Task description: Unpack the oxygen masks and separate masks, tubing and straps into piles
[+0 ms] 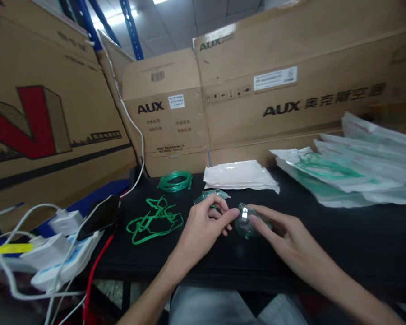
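Observation:
My right hand point(284, 230) grips a clear green plastic face mask point(246, 225), thumb on its near side; a shiny metal strip shows on the mask's top. My left hand point(208, 221) has its fingers curled in, and its thumb tip reaches the mask's left edge. Whether something small sits in those fingers is hidden. Just behind the left hand lies another clear green plastic piece point(208, 195), partly covered by the hand. Green elastic straps point(155, 223) lie tangled on the black table point(325, 243) to the left. Behind them rests a coil of green tubing point(175, 181).
White flat packets point(240, 175) lie at the back. Several clear-and-white pouches with green tubing point(331, 169) are piled at the right. Cardboard boxes point(169, 131) wall off the back and left. A power strip point(66, 266) with chargers, white cables and a phone point(101, 216) occupy the left edge.

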The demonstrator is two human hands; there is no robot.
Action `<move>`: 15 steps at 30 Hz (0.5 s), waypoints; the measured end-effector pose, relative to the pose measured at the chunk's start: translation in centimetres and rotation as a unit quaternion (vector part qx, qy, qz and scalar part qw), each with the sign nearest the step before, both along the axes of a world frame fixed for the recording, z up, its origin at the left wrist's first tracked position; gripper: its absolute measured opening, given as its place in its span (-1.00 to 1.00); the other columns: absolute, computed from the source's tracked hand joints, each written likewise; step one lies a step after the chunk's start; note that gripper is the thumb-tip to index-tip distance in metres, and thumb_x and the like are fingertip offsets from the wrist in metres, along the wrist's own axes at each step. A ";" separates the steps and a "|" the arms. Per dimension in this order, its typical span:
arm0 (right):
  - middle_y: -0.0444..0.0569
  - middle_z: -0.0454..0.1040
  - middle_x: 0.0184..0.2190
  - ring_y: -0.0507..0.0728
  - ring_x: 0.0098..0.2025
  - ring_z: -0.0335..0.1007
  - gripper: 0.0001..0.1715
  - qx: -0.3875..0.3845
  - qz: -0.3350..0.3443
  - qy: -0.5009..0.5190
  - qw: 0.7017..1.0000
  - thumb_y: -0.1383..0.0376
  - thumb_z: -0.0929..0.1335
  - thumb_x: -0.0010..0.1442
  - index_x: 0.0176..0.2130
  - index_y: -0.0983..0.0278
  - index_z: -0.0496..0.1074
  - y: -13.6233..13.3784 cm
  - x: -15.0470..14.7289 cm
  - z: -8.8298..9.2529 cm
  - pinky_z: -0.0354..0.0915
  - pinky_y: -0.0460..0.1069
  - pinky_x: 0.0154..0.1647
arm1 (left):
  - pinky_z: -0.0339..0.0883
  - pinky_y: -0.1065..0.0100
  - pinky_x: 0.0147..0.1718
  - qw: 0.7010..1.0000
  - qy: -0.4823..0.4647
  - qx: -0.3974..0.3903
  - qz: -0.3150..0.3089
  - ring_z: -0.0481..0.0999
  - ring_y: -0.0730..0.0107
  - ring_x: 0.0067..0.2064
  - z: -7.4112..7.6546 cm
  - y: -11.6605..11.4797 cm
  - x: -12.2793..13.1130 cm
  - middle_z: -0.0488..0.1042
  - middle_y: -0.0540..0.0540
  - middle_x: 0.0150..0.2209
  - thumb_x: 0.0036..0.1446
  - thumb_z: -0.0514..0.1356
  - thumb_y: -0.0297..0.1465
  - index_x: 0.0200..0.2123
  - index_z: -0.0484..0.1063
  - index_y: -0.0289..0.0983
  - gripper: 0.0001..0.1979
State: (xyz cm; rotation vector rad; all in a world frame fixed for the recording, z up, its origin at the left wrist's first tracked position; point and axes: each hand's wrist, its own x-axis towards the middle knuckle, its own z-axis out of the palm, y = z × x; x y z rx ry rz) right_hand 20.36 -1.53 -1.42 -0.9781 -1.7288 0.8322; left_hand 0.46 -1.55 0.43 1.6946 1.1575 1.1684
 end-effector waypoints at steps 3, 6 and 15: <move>0.12 0.68 -0.03 0.33 0.02 0.61 -0.43 -0.007 -0.021 -0.003 1.000 -0.04 0.36 0.32 0.03 0.33 0.64 -0.1 0.3 -0.2 0.50 0.15 0.09 | 0.42 0.50 -0.48 0.997 0.056 0.038 0.032 0.50 0.47 -0.42 -0.6 -1.2 0.5 0.47 0.00 -0.39 0.26 0.30 -0.15 -0.24 0.53 -0.28 -0.72; 0.14 0.66 0.01 0.33 0.05 0.61 -0.45 0.003 -0.044 -0.006 0.999 -0.02 0.36 0.33 0.02 0.32 0.64 -0.2 0.3 -0.5 0.47 0.16 0.14 | 0.44 0.51 -0.48 0.993 0.095 0.063 0.028 0.48 0.52 -0.44 -0.8 -1.8 1.2 0.49 -0.03 -0.31 0.28 0.29 -0.20 -0.21 0.63 -0.26 -0.76; 0.10 0.67 -0.01 0.32 0.03 0.64 -0.53 0.054 -0.067 -0.054 0.995 0.08 0.34 0.32 -0.01 0.30 0.67 -0.3 0.2 -0.6 0.55 0.09 0.04 | 0.35 0.52 -0.56 0.999 0.031 0.020 0.015 0.45 0.58 -0.59 -0.9 -1.2 2.2 0.47 0.00 -0.40 0.27 0.30 -0.26 -0.28 0.64 -0.32 -0.76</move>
